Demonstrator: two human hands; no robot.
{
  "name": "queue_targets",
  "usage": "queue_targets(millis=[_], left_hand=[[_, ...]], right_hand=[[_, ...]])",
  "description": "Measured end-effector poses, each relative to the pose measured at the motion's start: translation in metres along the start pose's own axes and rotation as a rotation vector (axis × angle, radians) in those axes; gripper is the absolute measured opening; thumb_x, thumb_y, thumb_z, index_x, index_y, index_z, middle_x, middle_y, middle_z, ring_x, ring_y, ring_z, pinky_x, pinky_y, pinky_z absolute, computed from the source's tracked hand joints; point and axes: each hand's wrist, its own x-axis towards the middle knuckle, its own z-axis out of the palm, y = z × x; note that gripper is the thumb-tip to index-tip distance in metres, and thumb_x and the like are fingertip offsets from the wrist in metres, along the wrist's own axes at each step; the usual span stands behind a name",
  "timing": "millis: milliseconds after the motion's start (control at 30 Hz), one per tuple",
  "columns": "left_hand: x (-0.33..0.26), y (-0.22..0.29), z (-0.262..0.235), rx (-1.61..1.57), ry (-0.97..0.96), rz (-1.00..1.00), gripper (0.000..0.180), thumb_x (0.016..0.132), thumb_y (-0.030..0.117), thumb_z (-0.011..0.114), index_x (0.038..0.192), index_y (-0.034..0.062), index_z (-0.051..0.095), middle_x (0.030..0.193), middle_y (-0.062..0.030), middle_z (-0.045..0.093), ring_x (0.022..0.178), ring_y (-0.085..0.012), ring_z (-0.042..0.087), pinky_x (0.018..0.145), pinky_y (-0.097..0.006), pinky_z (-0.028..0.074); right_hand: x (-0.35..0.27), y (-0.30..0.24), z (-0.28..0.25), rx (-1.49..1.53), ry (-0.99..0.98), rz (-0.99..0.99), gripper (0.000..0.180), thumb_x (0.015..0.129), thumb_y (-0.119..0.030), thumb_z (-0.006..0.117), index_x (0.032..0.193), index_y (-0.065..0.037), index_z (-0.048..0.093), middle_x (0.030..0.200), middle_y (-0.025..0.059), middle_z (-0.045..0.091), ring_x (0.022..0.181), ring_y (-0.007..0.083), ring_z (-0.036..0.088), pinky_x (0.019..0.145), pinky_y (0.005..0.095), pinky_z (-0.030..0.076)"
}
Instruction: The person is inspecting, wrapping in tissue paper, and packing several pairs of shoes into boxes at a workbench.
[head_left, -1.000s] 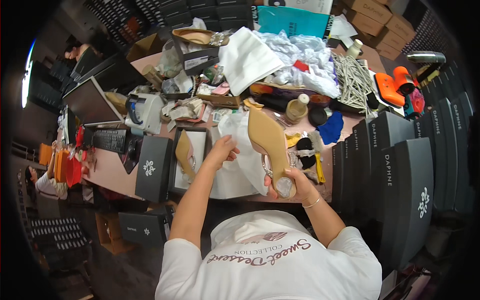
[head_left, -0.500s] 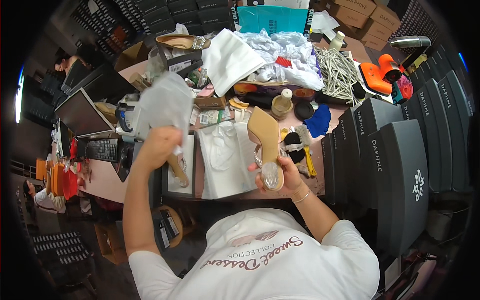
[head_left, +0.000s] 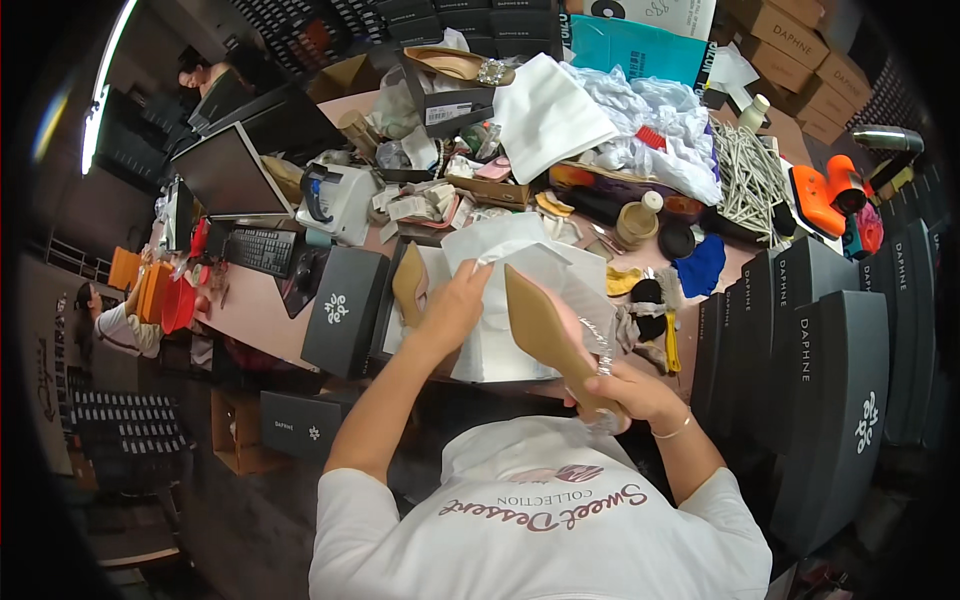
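My left hand (head_left: 452, 312) pinches the edge of a white paper sheet (head_left: 510, 238) above the open shoebox. In my right hand (head_left: 645, 393) is a pointed high-heeled shoe (head_left: 545, 325), gripped near its transparent heel. Its tan sole faces up, its toe points away from me, and a sparkling strap shows at the side. A matching shoe (head_left: 408, 284) lies at the left side of the open box (head_left: 384, 325), partly behind my left hand. More white wrapping paper (head_left: 500, 345) spreads under both hands.
Dark shoeboxes (head_left: 835, 400) stand in rows at the right. A dark box lid (head_left: 343, 312), keyboard (head_left: 262, 250) and monitor (head_left: 228, 180) are at the left. Beyond lie a bottle (head_left: 638, 222), a blue cloth (head_left: 700, 265), a yellow-handled brush (head_left: 672, 345) and white sticks (head_left: 748, 185).
My left hand has lowered the paper from the left to over the box. My right hand has brought the shoe nearer my body and tilted it. The whole view has shifted.
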Motion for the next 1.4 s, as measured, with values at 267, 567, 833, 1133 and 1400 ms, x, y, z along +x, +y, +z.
queue_targets(millis=[267,567,833,1133,1400], left_hand=[[-0.028,0.049,-0.029,0.017,-0.024,0.239,0.028,0.075,-0.001,0.054,0.103,-0.0012,0.055,0.138,-0.0147,0.042,0.065,-0.0264,0.064,0.058,-0.035,0.051],[-0.01,0.048,-0.021,-0.155,-0.103,0.126,0.036,0.073,-0.001,0.057,0.108,0.0016,0.05,0.135,-0.0136,0.042,0.082,-0.0316,0.063,0.068,-0.04,0.051],[-0.023,0.088,-0.03,-0.053,-0.066,0.288,0.029,0.076,0.006,0.059,0.104,0.0026,0.055,0.14,-0.0134,0.041,0.067,-0.0219,0.064,0.054,-0.032,0.051],[-0.014,0.105,-0.021,-0.225,0.104,0.384,0.035,0.075,0.004,0.056,0.11,0.0013,0.06,0.137,-0.0102,0.047,0.06,-0.0164,0.06,0.053,-0.027,0.05],[-0.037,0.125,0.013,-0.228,-0.08,0.465,0.047,0.079,0.005,0.056,0.126,0.0043,0.05,0.134,-0.0132,0.049,0.073,-0.0207,0.064,0.058,-0.028,0.051]], right_hand=[[0.08,0.017,0.003,0.668,0.348,-0.066,0.042,0.093,-0.034,0.05,0.121,-0.004,0.049,0.102,0.0134,0.06,0.077,0.0163,0.056,0.067,0.029,0.048],[0.055,0.036,-0.011,1.087,-0.128,0.008,0.057,0.092,-0.046,0.041,0.131,-0.004,0.042,0.107,0.0257,0.057,0.069,0.0189,0.051,0.056,0.028,0.041],[0.059,0.03,-0.013,0.98,0.055,-0.058,0.047,0.094,-0.037,0.043,0.128,-0.005,0.045,0.108,0.019,0.059,0.075,0.0206,0.056,0.061,0.0296,0.047],[0.101,0.048,-0.013,0.331,0.55,-0.324,0.038,0.099,-0.026,0.037,0.13,-0.005,0.042,0.12,0.008,0.051,0.107,0.0197,0.052,0.09,0.0326,0.045],[0.091,0.088,-0.036,0.569,0.436,-0.443,0.042,0.097,-0.024,0.041,0.136,-0.008,0.04,0.131,0.009,0.05,0.118,0.0224,0.05,0.098,0.0343,0.042]])
